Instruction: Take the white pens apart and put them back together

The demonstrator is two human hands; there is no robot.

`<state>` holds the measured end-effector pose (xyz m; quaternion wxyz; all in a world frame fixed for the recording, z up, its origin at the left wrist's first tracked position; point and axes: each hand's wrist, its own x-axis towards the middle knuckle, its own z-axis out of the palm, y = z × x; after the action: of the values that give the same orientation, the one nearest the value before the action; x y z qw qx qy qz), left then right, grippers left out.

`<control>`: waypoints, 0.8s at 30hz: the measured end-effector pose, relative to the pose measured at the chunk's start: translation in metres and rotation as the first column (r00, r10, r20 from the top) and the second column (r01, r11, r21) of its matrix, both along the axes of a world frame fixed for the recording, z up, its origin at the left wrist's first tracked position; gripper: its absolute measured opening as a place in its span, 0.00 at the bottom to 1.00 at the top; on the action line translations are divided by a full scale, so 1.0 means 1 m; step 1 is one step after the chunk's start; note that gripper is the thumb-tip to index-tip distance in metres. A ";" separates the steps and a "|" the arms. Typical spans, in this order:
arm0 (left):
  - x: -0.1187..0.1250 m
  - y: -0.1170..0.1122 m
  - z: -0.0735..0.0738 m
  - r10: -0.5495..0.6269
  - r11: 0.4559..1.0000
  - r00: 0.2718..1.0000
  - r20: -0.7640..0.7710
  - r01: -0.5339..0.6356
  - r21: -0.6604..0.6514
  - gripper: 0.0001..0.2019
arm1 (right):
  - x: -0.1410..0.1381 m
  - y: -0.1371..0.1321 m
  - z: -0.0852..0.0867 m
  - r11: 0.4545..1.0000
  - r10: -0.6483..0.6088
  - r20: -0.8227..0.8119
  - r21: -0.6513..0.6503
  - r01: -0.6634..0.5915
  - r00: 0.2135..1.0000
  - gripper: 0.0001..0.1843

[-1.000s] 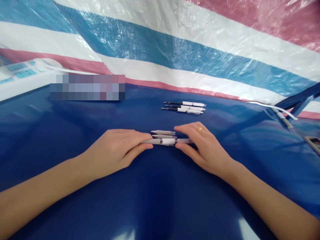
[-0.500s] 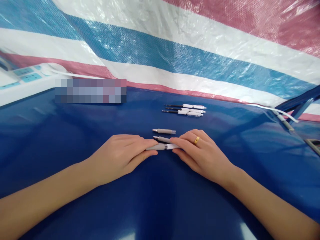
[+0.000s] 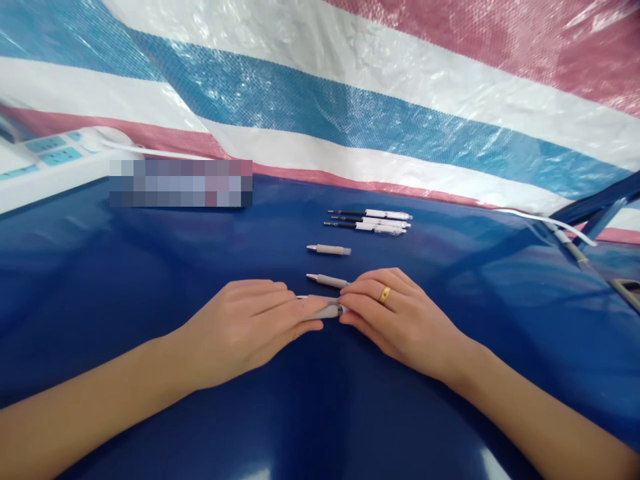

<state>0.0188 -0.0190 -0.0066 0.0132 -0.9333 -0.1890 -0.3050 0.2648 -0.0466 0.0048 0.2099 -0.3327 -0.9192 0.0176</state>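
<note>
Between my two hands a grey-and-white pen (image 3: 323, 313) lies sideways, close above the blue table. My left hand (image 3: 260, 320) is closed, thumb and fingers pinching the grey barrel on its left. At the other end, the fingers of my right hand (image 3: 397, 310), which wears a gold ring, close around the white part and hide most of it. Just behind the held pen is another grey barrel (image 3: 323, 299), partly covered by my fingers. Farther back lies a grey pen barrel with a silver tip (image 3: 326, 281), its right end by my right fingers. Beyond it is a similar barrel (image 3: 327, 250).
Three white pen halves with dark refills (image 3: 383, 223) lie side by side toward the back. A white power strip (image 3: 60, 163) and a blurred-out item (image 3: 183, 183) sit at the left rear. Striped plastic sheeting (image 3: 320, 93) rises behind the table; a white cable (image 3: 545, 217) runs at right.
Both hands have come slightly nearer to me with the pen, and its joint has shifted right. The farthest loose barrel lies farther back. A barrel behind the held pen now shows.
</note>
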 end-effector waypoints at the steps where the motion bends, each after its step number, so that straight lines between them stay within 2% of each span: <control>1: 0.000 -0.001 0.000 0.008 1.000 1.000 -0.004 -0.008 0.004 0.09 | -0.001 0.000 0.000 1.000 -0.006 0.001 -0.012 0.006 1.000 0.09; 9: 0.001 -0.001 0.000 0.101 0.989 0.993 -0.060 -0.107 -0.101 0.08 | -0.004 -0.003 0.000 0.995 -0.046 0.027 -0.083 0.048 0.999 0.10; 14: -0.001 0.001 0.002 0.095 0.973 0.989 -0.112 -0.116 -0.200 0.18 | -0.001 -0.004 -0.001 0.997 -0.061 0.078 -0.043 0.065 0.995 0.07; 17: -0.002 0.003 0.001 0.114 0.942 0.981 -0.158 -0.157 -0.296 0.20 | 0.000 -0.003 -0.001 0.998 -0.061 0.106 -0.017 0.064 0.992 0.11; 20: -0.002 0.003 0.001 0.110 0.931 0.981 -0.158 -0.157 -0.330 0.17 | -0.001 -0.003 -0.001 0.999 -0.026 0.124 -0.023 0.029 0.992 0.14; 22: -0.001 0.002 0.000 0.086 0.940 0.988 -0.125 -0.122 -0.318 0.13 | -0.002 -0.003 -0.001 0.999 -0.015 0.124 -0.027 0.018 0.992 0.12; 24: 0.000 0.000 0.001 0.061 0.952 0.995 -0.084 -0.083 -0.293 0.10 | -0.002 -0.003 0.000 0.999 -0.013 0.118 -0.031 0.016 0.993 0.15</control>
<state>0.0188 -0.0190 -0.0057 -0.1087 -0.9280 -0.2657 -0.2377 0.2626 -0.0492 0.0049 0.1502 -0.3433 -0.9271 0.0112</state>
